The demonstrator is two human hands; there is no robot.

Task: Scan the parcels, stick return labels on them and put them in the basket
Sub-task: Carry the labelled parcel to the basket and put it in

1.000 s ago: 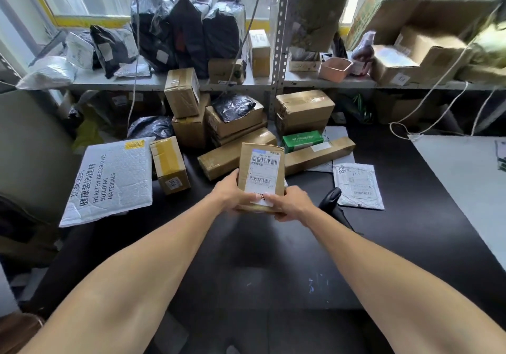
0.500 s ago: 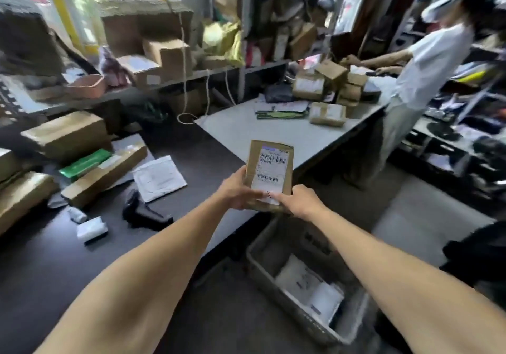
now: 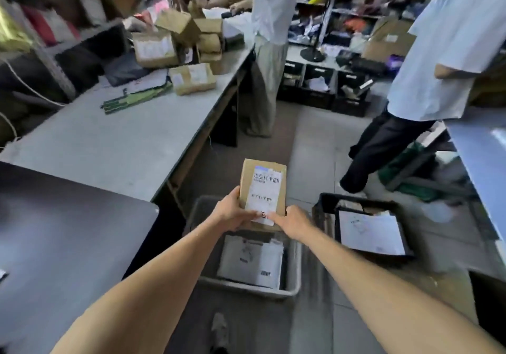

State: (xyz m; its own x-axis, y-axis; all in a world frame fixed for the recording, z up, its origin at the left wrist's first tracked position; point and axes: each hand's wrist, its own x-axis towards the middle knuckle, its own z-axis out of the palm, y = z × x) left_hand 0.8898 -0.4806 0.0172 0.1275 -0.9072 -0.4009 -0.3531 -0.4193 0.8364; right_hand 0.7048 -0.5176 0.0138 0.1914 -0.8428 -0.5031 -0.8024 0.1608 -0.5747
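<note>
A small brown cardboard parcel with a white barcode label on its top face hangs in the air above a grey basket on the floor. My left hand grips its near left corner, thumb on the label. My right hand holds the near right corner, fingers on the label's lower edge. Inside the basket lies a white padded mailer with a barcode.
A black crate with a white mailer stands right of the basket. The black table is at my left, a grey table with boxes beyond it. Two people stand ahead, one in the middle, one at right.
I have turned right, away from the black table and its pile of parcels. The parcel, held in both hands, has travelled from above the table to above the grey basket on the floor.
</note>
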